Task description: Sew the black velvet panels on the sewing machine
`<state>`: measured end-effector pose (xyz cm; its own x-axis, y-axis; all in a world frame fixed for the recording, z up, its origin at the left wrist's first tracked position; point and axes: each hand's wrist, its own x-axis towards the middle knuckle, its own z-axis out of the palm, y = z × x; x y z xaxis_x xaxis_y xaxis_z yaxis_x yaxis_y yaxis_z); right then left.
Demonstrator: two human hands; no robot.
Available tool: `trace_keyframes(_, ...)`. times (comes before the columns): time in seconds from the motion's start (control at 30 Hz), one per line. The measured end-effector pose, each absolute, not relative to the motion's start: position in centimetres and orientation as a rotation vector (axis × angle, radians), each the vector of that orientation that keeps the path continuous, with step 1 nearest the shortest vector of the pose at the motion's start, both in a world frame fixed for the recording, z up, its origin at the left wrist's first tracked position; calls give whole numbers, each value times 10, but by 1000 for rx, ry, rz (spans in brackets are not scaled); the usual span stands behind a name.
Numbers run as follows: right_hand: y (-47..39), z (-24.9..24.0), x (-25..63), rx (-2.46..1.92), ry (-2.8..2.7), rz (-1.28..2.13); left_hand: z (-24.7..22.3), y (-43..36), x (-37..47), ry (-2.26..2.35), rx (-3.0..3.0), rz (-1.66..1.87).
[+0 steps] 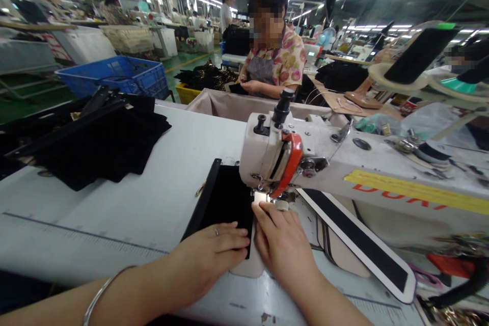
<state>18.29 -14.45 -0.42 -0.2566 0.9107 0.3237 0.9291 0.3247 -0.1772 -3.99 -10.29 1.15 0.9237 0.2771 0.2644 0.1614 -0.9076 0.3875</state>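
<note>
A black fabric panel [227,196] with a stiff strip along its left edge lies under the head of a sewing machine [263,155]. Flat on the panel rests my left hand [214,252], fingers stretched to the right, a ring on one of them. Beneath the panel's right edge shows a pale beige strip [250,267]. My right hand [280,232] lies on this strip just in front of the presser foot, its fingers extended forward and holding nothing. The needle area is partly hidden by the machine head and fingertips.
Black panels [103,142] are piled at the left of the white table [153,198]. Right of my hands lie a white-edged black strip [355,239] and beige pieces [344,247]. Beyond are a blue crate [118,74], a thread cone [420,53] and a seated person in a floral shirt.
</note>
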Motion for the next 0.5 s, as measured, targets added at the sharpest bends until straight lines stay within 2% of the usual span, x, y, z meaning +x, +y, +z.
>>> trace_keyframes(0.5, -145, -2, 183, -1633, -2222, -71, 6, -71, -23, 431, 2857, 475)
